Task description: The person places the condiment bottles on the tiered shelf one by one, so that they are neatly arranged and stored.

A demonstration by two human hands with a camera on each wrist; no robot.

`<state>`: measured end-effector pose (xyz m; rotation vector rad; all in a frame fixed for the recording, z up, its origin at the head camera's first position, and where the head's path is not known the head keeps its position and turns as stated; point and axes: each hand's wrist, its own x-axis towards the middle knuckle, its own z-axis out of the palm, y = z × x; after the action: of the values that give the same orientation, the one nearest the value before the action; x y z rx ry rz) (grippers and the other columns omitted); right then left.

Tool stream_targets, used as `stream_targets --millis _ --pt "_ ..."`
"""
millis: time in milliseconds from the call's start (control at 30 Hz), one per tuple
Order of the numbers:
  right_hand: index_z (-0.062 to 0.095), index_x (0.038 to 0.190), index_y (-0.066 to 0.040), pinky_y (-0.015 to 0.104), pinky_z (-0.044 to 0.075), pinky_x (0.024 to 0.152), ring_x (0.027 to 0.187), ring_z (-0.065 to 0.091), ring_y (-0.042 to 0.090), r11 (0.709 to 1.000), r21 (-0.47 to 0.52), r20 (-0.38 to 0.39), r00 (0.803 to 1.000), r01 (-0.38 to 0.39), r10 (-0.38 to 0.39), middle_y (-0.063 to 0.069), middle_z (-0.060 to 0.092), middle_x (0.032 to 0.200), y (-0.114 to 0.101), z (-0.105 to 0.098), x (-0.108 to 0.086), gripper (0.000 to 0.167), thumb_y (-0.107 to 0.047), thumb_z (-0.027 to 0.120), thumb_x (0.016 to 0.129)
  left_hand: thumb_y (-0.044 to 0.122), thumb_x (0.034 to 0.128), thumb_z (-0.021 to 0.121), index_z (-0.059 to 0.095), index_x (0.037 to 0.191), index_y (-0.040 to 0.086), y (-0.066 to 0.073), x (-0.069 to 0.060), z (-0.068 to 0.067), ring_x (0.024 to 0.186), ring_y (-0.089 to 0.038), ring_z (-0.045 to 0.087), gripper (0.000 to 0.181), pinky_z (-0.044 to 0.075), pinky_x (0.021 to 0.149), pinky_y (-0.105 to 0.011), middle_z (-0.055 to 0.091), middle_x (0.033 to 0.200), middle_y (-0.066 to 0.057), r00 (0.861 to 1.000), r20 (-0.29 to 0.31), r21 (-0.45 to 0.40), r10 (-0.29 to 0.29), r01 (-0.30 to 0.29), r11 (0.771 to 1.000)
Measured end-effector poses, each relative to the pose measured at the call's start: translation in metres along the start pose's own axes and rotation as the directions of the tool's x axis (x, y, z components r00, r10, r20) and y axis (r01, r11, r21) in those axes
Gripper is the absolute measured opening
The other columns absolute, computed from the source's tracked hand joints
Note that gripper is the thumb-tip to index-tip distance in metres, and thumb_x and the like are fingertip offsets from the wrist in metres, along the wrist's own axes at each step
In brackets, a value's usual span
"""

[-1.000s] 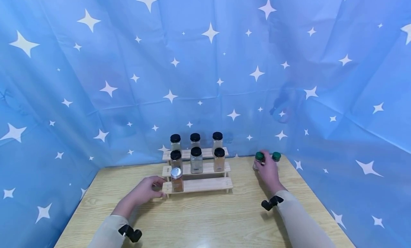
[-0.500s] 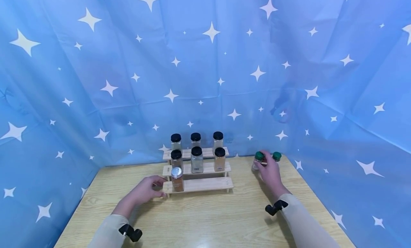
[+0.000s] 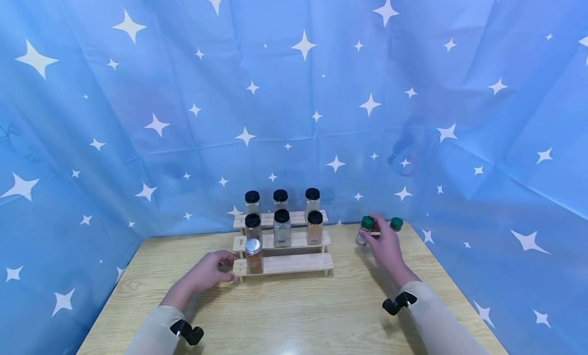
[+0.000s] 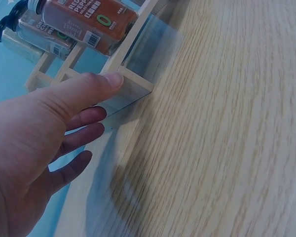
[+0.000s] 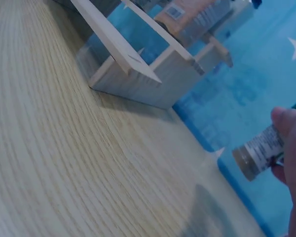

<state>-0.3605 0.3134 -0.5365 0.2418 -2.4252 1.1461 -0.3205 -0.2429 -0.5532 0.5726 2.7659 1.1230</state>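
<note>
A three-tier wooden spice rack (image 3: 294, 263) stands on the table. My left hand (image 3: 210, 271) holds its left end at the bottom tier, thumb at the front corner; in the left wrist view the other fingers (image 4: 84, 138) are loosely bent beside the side panel. On that tier stands a red pepper jar (image 3: 254, 260) with a silver lid. My right hand (image 3: 387, 246) grips a small green-lidded spice jar (image 3: 364, 236) between thumb and fingers, right of the rack. In the right wrist view the jar (image 5: 259, 154) is tilted, its lid end partly hidden by the hand.
Several black-lidded jars (image 3: 282, 230) stand on the middle and top tiers. Another green-lidded jar (image 3: 396, 223) is behind my right hand, partly hidden. The wooden table (image 3: 294, 314) ends against a blue star-patterned curtain (image 3: 294, 99) at the back and sides.
My right hand has shifted slightly, and the green-lidded spice jar has moved a little to the left, away from the other green-lidded jar. My left hand stays at the rack.
</note>
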Motion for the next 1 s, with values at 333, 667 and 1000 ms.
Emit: stream_targets --millis 333,667,1000 --pt "0.054 0.149 -0.006 0.046 0.068 0.086 0.109 0.071 0.035 0.999 0.017 0.024 0.999 0.046 -0.047 0.017 0.07 0.122 -0.024 -0.005 -0.009 0.058 -0.018 0.085 0.101 0.03 0.0869 0.097 0.075 0.134 0.009 -0.001 0.0 0.0 0.118 -0.028 0.07 0.056 0.058 0.106 -0.056 0.074 0.129 -0.006 1.0 0.001 0.004 0.005 -0.005 1.0" --pt "0.053 0.146 -0.007 0.039 0.068 0.086 0.109 0.071 0.033 0.995 0.057 0.06 0.994 0.085 -0.088 0.014 0.069 0.121 -0.047 -0.003 -0.016 0.058 -0.018 0.086 0.1 0.031 0.0878 0.097 0.074 0.136 0.009 0.0 0.001 0.001 0.119 -0.028 0.069 0.058 0.058 0.107 -0.057 0.074 0.128 -0.005 1.0 0.003 0.001 -0.019 0.019 1.0" --pt "0.055 0.143 -0.008 0.034 0.068 0.082 0.107 0.072 0.031 0.99 0.068 0.058 0.99 0.123 -0.127 0.013 0.07 0.119 -0.07 0.002 -0.022 0.058 -0.013 0.089 0.097 0.031 0.087 0.097 0.075 0.134 0.01 0.001 0.0 0.002 0.117 -0.027 0.07 0.057 0.059 0.105 -0.056 0.074 0.127 -0.003 1.0 -0.005 0.005 -0.025 0.025 1.0"
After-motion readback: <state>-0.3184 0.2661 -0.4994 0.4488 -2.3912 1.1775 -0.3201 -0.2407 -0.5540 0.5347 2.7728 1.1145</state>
